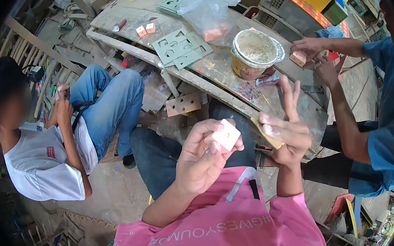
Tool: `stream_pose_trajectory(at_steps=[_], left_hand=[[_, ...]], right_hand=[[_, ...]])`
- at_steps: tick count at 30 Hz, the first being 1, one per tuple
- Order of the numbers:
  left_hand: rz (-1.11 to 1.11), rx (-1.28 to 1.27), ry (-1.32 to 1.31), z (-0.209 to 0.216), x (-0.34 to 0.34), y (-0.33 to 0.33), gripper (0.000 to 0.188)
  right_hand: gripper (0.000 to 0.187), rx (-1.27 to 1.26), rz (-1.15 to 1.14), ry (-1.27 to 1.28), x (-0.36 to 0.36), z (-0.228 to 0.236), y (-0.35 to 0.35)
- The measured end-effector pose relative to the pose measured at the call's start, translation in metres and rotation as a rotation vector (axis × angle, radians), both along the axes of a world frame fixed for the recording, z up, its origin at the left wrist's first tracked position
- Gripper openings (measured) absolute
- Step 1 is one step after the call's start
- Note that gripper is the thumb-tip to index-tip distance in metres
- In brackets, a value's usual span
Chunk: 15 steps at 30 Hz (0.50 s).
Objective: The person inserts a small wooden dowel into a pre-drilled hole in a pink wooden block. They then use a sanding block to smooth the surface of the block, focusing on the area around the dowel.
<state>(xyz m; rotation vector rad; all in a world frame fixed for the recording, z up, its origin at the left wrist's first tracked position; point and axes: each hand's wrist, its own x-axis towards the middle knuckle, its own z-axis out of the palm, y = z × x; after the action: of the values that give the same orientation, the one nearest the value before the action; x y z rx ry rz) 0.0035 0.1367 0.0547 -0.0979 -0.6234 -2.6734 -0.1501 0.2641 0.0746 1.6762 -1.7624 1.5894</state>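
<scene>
My left hand (197, 166) is closed around a small pale wooden block (227, 133), gripped between thumb and fingers in front of my chest. A small round mark shows on the block's upper face. To the right of it, my right hand (291, 134) is raised, with a flat yellow-tan piece (269, 137) pinched between thumb and fingers; two of its fingers point upward. Whether the piece is a scraper or folded sandpaper I cannot tell. The block and the flat piece are apart. Whitish powder or paste coats some fingertips.
Ahead stands a worn wooden table (136, 10), bearing a bucket of whitish paste (256, 50), green cut-out boards (181, 48), a plastic bag (208, 5) and small pink blocks (145, 29). One person (53, 142) sits at left; another (389, 94) works at the right, hands on a block.
</scene>
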Motion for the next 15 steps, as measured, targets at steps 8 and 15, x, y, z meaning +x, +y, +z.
stream_pose_trajectory(at_steps=[8, 15], left_hand=[[0.085, -0.208, -0.06, 0.0, -0.001, -0.003, 0.043], [0.031, -0.378, -0.154, 0.003, 0.009, -0.007, 0.054]], right_hand=[[0.024, 0.015, 0.042, 0.054, 0.014, 0.005, -0.001], [0.021, 0.117, 0.149, 0.136, 0.011, 0.023, -0.014]])
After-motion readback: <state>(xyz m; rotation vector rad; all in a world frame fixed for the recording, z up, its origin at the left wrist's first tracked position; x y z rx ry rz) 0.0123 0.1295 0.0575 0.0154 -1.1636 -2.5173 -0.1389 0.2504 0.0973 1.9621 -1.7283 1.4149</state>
